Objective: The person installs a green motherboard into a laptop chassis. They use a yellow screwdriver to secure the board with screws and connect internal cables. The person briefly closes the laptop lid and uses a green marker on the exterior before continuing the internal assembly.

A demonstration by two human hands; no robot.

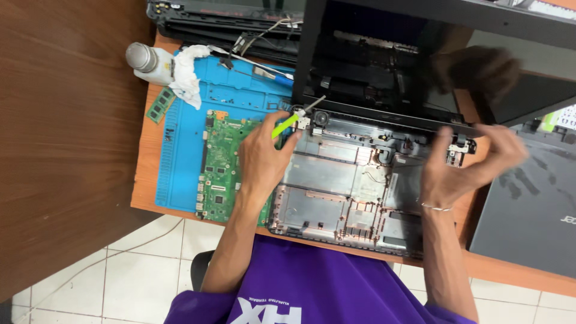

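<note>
Looking down from a head-worn camera, an orange-brown wooden desk [480,264] is seen, with an opened grey plastic laptop base shell [342,192] lying near its front edge. The shell's hinged black screen lid [372,66] is raised behind it, toward the desk's back edge.

The left hand [264,159] is closed around a screwdriver with a lime-green handle [287,123], whose metal tip is aimed at the shell's rear left hinge corner. The right hand [459,165] is pressed against the shell's rear right hinge corner; it is blurred, so it cannot be told whether its fingers are clamped on anything. The hands are well apart, one at each hinge.

Just beside the shell, toward the desk's left edge, a green circuit board [219,162] is laid on a bright blue rubber work mat [180,174]. A small green memory stick [159,104] rests at the mat's left border. A white bottle with a grey cap [147,61] and a crumpled white tissue [191,72] lie at the desk's back left corner. Another dark grey closed laptop [528,204] sits at the right edge.

The shell is judged light, thin and brittle, with fragile ribs and clips; it is best gripped by its outer rim near the hinges. The screwdriver looks light, stiff and easily held by its handle.
</note>
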